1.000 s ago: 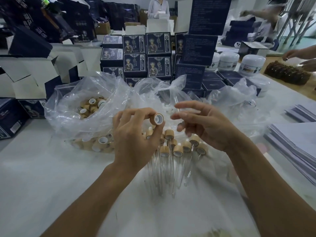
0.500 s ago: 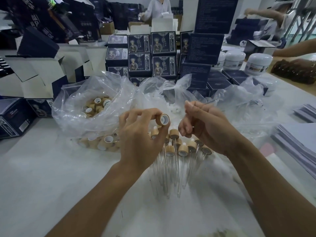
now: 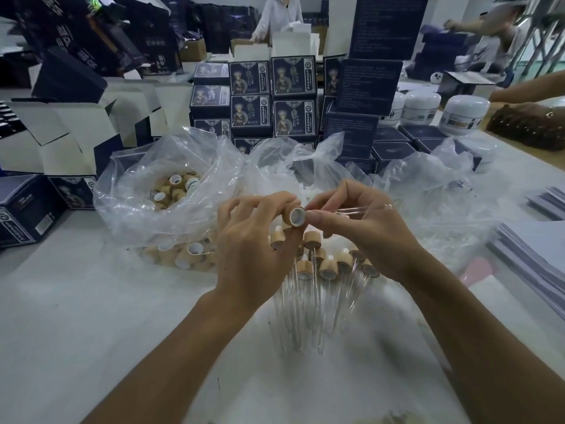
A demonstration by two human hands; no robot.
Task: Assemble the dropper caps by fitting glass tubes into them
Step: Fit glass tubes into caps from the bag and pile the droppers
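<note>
My left hand (image 3: 253, 240) pinches a bamboo-coloured dropper cap (image 3: 296, 216), its white open end turned toward my right hand. A thin glass tube (image 3: 351, 210) is pinched in my right hand (image 3: 360, 228), lying nearly level with its tip right at the cap's opening. Below both hands lies a pile of assembled droppers (image 3: 321, 270), caps up and glass tubes pointing toward me. A clear plastic bag of loose caps (image 3: 174, 191) sits to the left. Another clear bag (image 3: 440, 203) lies to the right; its contents are hard to make out.
Stacks of dark blue printed boxes (image 3: 272, 96) stand behind the bags. Open white-lined cartons (image 3: 61, 136) are at the left, white jars (image 3: 464, 114) at the back right, a stack of paper sheets (image 3: 538, 252) at the right edge. Other people work at the far side.
My right hand picked up a glass tube and brought it leftward to the cap's opening. My left hand kept holding the cap in about the same place.
</note>
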